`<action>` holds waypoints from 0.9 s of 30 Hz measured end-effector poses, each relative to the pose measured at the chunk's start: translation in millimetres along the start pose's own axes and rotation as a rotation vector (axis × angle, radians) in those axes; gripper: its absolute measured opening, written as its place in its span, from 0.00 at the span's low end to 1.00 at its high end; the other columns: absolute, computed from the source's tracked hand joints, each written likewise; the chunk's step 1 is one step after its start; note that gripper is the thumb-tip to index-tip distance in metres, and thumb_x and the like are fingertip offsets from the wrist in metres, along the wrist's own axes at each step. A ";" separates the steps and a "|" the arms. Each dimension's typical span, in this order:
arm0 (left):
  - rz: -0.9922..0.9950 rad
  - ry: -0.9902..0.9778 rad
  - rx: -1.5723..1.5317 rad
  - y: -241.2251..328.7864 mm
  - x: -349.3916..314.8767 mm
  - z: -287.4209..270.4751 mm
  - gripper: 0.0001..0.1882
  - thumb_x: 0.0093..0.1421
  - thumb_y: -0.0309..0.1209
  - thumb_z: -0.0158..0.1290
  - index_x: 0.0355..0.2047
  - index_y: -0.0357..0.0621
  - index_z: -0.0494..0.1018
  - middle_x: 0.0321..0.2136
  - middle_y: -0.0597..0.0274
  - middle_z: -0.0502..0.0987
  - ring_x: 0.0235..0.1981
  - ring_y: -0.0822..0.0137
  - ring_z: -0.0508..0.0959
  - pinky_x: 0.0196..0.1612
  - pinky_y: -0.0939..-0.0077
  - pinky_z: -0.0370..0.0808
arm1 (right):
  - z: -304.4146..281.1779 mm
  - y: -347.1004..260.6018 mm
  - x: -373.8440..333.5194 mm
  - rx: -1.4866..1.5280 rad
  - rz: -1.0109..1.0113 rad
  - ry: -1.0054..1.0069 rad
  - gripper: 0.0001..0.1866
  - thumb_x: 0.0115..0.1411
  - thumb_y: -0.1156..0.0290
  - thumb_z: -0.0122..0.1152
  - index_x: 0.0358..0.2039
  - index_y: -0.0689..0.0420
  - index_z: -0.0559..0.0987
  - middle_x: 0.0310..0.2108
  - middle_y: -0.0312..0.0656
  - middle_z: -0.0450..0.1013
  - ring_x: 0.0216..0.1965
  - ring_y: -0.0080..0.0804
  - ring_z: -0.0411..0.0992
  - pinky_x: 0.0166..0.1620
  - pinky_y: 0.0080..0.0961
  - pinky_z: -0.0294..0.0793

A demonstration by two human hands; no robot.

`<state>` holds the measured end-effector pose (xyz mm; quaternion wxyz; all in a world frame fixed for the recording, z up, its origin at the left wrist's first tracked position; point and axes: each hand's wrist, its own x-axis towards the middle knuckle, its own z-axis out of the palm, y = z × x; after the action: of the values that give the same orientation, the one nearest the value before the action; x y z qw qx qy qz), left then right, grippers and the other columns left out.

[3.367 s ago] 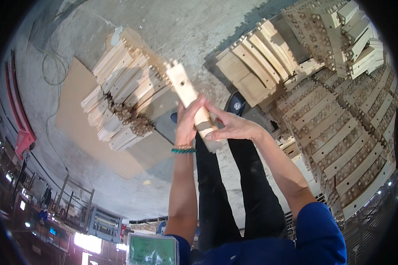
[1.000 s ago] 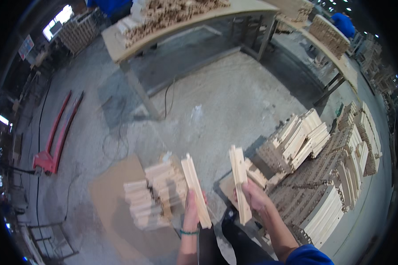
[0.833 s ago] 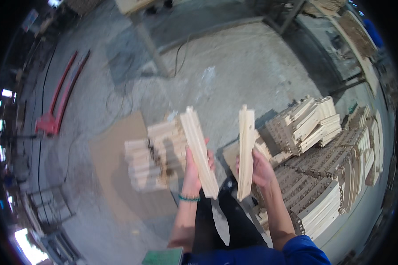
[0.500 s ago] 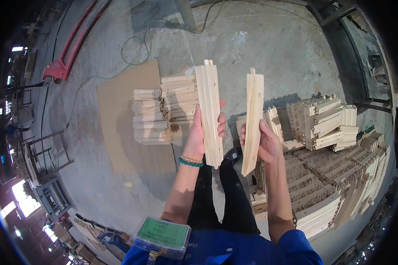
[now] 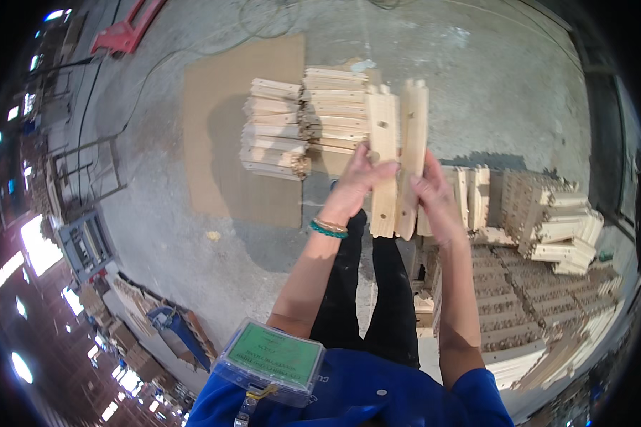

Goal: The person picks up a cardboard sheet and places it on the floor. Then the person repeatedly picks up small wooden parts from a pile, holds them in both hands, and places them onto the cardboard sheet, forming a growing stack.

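Note:
My left hand [image 5: 356, 181] is closed round a pale wooden slat bundle [image 5: 383, 135], with round tenon ends showing at its top and a dark hole in its face. Beside it, my right hand [image 5: 438, 196] grips another pale wooden slat [image 5: 413, 124], also with a hole and tenons at the top. Both are held upright, nearly side by side, above my legs. How many slats each hand holds I cannot make out. Past my left hand, two rows of stacked slats [image 5: 274, 132] lie on a cardboard sheet [image 5: 214, 156] on the floor.
At my right stands a large stack of slats [image 5: 477, 292], with a smaller jumbled pile [image 5: 548, 213] at its far end. A red pallet jack [image 5: 124, 35] is at the far left. A grey metal frame [image 5: 85, 245] stands at the left, and a cable [image 5: 171, 53] crosses the concrete floor.
Both hands have brought their slats closer together, and the right hand's slat has turned to show a different face. My view has shifted, so the cardboard and stacks sit elsewhere in it.

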<state>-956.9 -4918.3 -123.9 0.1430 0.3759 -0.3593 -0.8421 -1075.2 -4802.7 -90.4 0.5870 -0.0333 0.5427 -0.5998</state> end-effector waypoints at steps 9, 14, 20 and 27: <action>-0.077 0.509 -0.335 -91.3 8.1 -203.4 0.21 0.54 0.31 0.53 0.46 0.37 0.62 0.33 0.52 0.72 0.32 0.59 0.77 0.33 0.68 0.78 | 40.7 126.5 34.7 -0.105 0.244 -0.315 0.29 0.58 0.70 0.52 0.59 0.60 0.59 0.56 0.46 0.60 0.57 0.33 0.58 0.58 0.26 0.56; -0.082 0.926 -0.294 -109.4 41.7 -339.7 0.19 0.54 0.31 0.54 0.44 0.39 0.66 0.37 0.55 0.73 0.35 0.58 0.76 0.35 0.64 0.77 | -32.7 217.0 41.4 -0.138 0.369 0.083 0.24 0.58 0.67 0.56 0.54 0.53 0.66 0.47 0.38 0.67 0.48 0.24 0.66 0.50 0.22 0.64; -0.384 0.731 -0.584 -129.8 100.8 -454.6 0.32 0.55 0.52 0.48 0.54 0.46 0.60 0.52 0.56 0.64 0.53 0.58 0.64 0.56 0.46 0.58 | -156.2 309.4 5.8 -0.129 0.434 0.406 0.21 0.58 0.68 0.54 0.53 0.51 0.67 0.40 0.34 0.71 0.39 0.21 0.69 0.41 0.19 0.68; -0.524 0.828 0.232 -148.4 123.9 -444.2 0.54 0.47 0.71 0.39 0.63 0.49 0.38 0.59 0.47 0.49 0.63 0.47 0.45 0.59 0.37 0.36 | -249.3 359.0 -2.1 -0.815 0.573 0.567 0.30 0.50 0.66 0.59 0.54 0.58 0.65 0.41 0.46 0.71 0.44 0.37 0.70 0.47 0.32 0.68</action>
<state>-709.5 -5098.6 -499.4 0.0144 0.7696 -0.2571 -0.5843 -1003.4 -4548.7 -438.8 0.4974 0.0536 0.8537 -0.1445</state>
